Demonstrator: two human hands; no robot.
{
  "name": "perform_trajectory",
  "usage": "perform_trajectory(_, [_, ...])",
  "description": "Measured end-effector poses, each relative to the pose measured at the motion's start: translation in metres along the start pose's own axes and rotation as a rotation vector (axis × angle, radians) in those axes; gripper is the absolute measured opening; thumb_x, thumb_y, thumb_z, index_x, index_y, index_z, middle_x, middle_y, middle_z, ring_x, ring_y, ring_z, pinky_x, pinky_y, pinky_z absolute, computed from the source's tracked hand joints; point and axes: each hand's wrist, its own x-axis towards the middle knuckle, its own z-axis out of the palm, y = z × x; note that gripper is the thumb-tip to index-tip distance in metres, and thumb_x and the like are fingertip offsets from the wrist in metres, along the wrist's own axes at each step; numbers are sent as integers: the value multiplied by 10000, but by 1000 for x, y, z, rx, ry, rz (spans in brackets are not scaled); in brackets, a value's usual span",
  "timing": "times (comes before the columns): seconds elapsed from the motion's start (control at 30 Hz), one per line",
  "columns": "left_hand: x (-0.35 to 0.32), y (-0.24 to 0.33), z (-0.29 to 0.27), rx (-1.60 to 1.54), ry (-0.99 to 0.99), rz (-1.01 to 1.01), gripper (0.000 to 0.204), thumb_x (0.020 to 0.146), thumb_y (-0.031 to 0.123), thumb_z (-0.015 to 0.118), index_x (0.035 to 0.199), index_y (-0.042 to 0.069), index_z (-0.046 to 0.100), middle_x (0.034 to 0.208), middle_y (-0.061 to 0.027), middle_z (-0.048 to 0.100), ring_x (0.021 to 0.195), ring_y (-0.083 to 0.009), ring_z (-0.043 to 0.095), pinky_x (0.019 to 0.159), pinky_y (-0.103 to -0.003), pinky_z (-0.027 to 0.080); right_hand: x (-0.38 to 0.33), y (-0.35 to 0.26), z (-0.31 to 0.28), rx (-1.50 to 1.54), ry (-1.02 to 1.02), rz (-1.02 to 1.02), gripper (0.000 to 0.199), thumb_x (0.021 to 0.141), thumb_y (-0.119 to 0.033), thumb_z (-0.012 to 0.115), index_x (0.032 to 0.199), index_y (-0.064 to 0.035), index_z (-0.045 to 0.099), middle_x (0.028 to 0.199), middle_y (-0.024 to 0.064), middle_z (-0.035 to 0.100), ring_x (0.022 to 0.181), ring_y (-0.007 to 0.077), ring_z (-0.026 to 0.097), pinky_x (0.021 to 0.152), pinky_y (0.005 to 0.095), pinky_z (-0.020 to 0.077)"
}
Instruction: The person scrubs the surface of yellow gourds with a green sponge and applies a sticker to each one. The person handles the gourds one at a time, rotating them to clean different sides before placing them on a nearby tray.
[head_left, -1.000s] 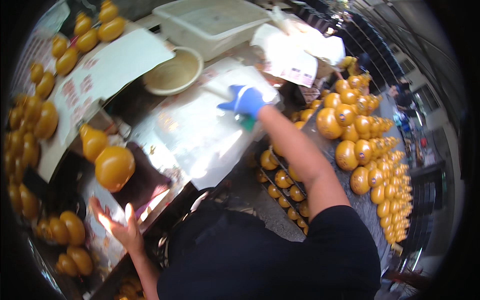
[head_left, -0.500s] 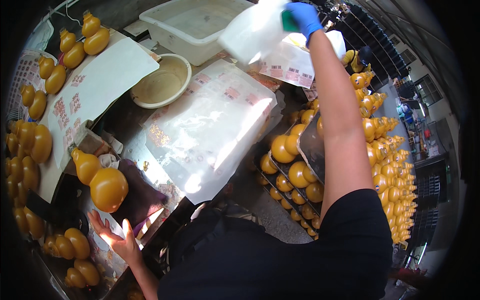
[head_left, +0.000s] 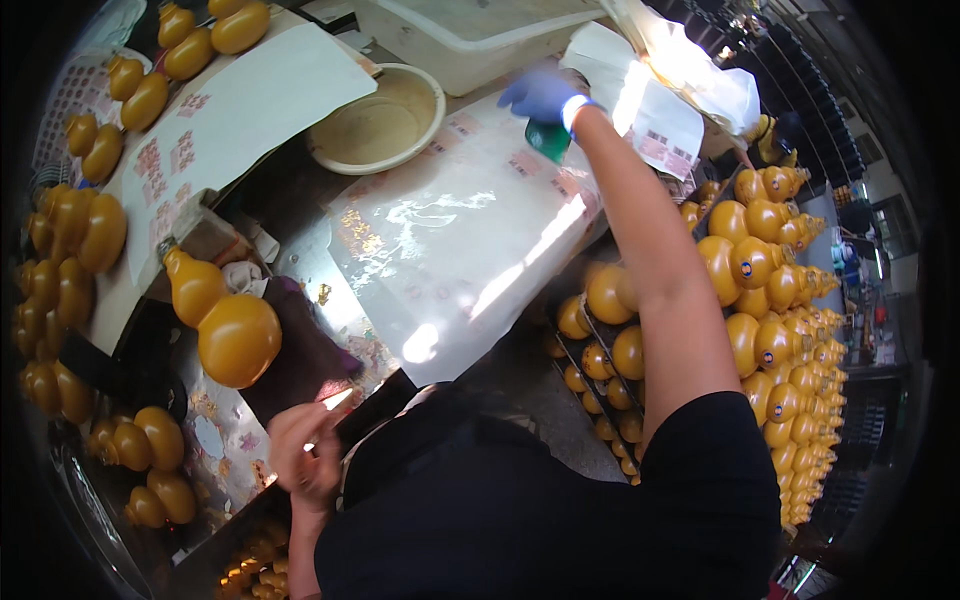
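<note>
The gloved right hand (head_left: pixel 540 95) is clamped on a small green bottle (head_left: pixel 549 138), seemingly light, rigid plastic best gripped round its body, while the bare left hand (head_left: pixel 305 450) rests loosely curled at the desk (head_left: pixel 300 200) edge.

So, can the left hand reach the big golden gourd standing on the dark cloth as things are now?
Probably yes. The left hand is bare and seems to hold nothing, low by the table edge. The big golden gourd stands just above it on the dark cloth, and nothing lies between them.
</note>
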Motion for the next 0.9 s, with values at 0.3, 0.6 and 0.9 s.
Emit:
perform_trajectory(0.3, [0, 0, 2, 12, 44, -107, 181, 772, -69, 674, 930, 19, 676, 825, -110, 680, 759, -247, 655, 679, -314, 507, 18, -67, 18, 379, 288, 14, 337, 789, -328, 618, 931, -34, 701, 858, 144, 699, 788, 309, 671, 803, 339, 514])
perform_trajectory(0.6, [3, 2, -1, -32, 25, -89, 135, 822, -37, 649, 952, -1, 651, 827, -112, 654, 743, -228, 619, 687, -296, 483, 71, -157, 46, 292, 46, -130, 363, 836, -368, 610, 989, -57, 718, 942, 131, 702, 873, 255, 653, 846, 319, 491])
perform_trajectory(0.9, [-9, -11, -13, 7, 140, -212, 140, 818, -42, 645, 949, 2, 666, 814, -110, 656, 713, -207, 617, 650, -282, 480, 41, -168, 10, 558, -108, -189, 354, 854, -335, 620, 1024, -35, 699, 968, 87, 702, 888, 190, 643, 855, 300, 465])
